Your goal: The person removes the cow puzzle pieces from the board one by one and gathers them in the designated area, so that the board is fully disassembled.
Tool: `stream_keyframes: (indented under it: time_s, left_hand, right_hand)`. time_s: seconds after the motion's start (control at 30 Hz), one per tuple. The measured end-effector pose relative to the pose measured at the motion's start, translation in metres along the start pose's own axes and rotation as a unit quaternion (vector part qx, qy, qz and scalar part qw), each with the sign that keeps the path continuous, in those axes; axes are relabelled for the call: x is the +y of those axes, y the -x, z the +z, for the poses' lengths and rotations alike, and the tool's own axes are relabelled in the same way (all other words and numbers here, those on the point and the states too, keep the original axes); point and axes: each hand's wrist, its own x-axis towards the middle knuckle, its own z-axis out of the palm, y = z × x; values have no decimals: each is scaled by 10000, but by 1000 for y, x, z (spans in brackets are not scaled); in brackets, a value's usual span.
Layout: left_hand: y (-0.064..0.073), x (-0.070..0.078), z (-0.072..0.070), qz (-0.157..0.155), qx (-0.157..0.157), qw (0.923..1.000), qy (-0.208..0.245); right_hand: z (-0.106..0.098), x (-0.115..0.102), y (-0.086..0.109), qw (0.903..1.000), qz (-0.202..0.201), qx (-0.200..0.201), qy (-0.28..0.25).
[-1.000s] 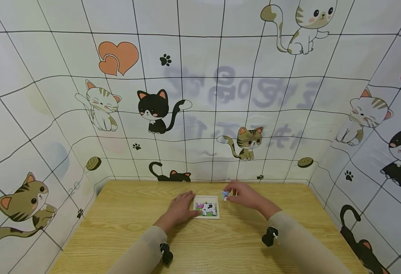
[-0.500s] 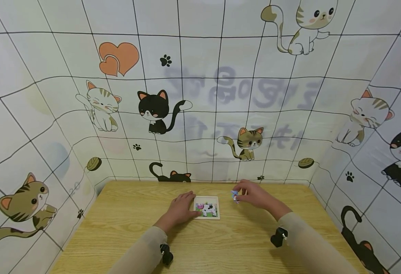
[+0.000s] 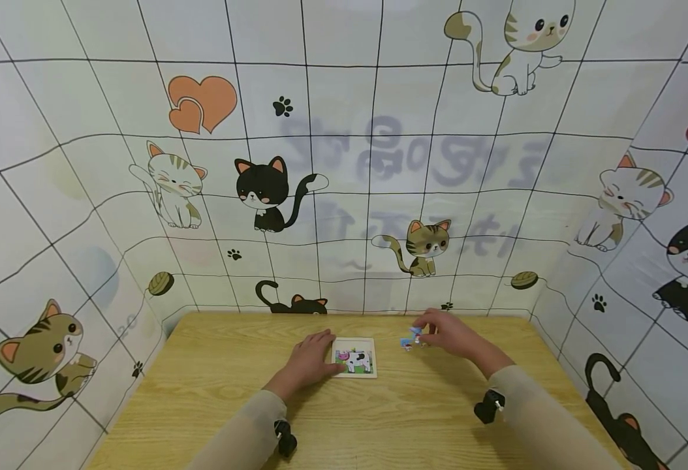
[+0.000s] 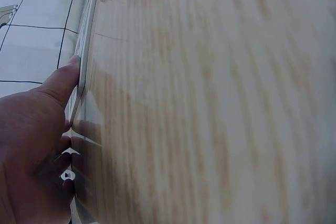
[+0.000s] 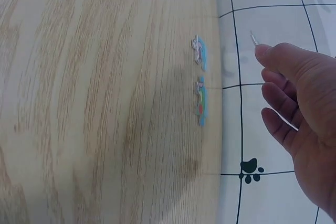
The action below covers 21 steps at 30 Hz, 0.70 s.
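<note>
My left hand (image 3: 307,359) rests at the left side of a small wooden puzzle tray (image 3: 354,375), its thumb reaching onto the near left part. A cow picture (image 3: 357,359) shows inside, below a pale upper strip. In the left wrist view the thumb (image 4: 64,82) presses the tray's edge. To the right of the tray, my right hand (image 3: 451,334) pinches a small bluish puzzle piece (image 3: 416,331) between thumb and fingers. That piece appears thin and edge-on above the table in the right wrist view. A loose puzzle piece (image 3: 406,343) lies just left of it.
The right wrist view shows two colored pieces, a nearer-to-tray one (image 5: 199,53) and a longer one (image 5: 201,100), on the wooden table (image 3: 238,352). A white cat-print wall sheet (image 3: 344,261) stands close behind the table and along both sides.
My right hand has moved right, away from the tray, with a piece in its fingers. A loose piece now shows beside the held one. The left hand stays on the tray.
</note>
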Motion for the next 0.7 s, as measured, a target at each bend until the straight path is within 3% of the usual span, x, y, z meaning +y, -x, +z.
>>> stream_keyframes:
  time_s: [0.43,0.7]
  left_hand:
    - [0,0,-2,82,45,9999,-57]
    - [-5,-9,7,-5,50,9999,95]
  right_hand:
    - [-12,15,13,9995,224,206,-16]
    - [-18,20,23,9985,465,286,-62]
